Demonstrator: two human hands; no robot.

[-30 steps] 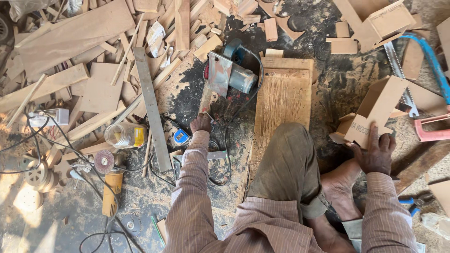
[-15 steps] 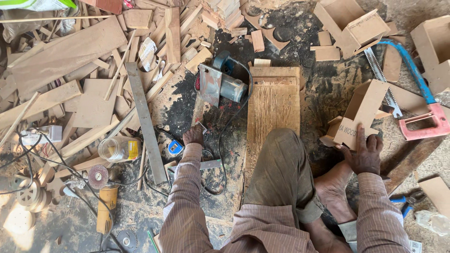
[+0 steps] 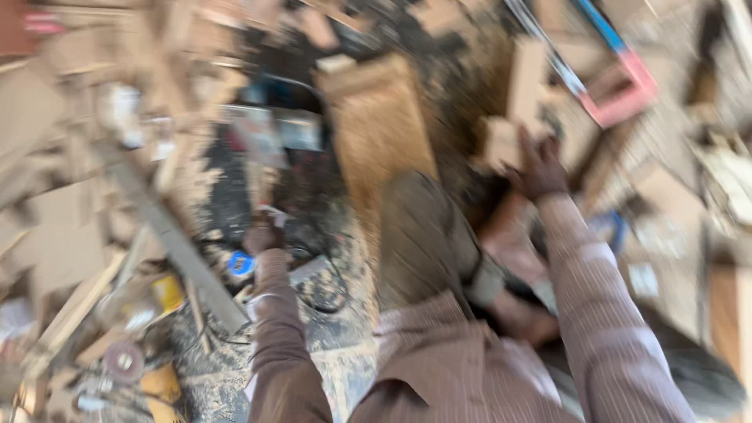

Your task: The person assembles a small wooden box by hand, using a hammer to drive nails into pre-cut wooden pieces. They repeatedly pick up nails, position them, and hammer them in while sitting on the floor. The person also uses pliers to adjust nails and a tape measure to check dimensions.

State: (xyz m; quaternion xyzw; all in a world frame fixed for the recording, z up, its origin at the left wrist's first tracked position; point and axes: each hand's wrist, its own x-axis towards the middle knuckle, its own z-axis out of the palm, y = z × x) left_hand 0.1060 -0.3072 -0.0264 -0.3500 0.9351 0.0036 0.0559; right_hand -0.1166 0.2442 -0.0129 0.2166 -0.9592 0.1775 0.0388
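Wooden, boxy and pale, an open frame (image 3: 513, 117) sits under the right hand (image 3: 540, 168); left hand (image 3: 262, 235) rests on sawdust-strewn floor (image 3: 345, 368); blur hides both grips.

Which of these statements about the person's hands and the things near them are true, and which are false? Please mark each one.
1. The right hand rests on a light wooden block. True.
2. The left hand is lifted high above the floor and holds a hammer. False: it is low, down among the cables on the floor, and no hammer shows.
3. A wooden board lies ahead of the person's knee. True.
4. The blue round thing lies beside the right hand. False: it lies next to the left hand.
5. The pink frame lies beyond the right hand. True.
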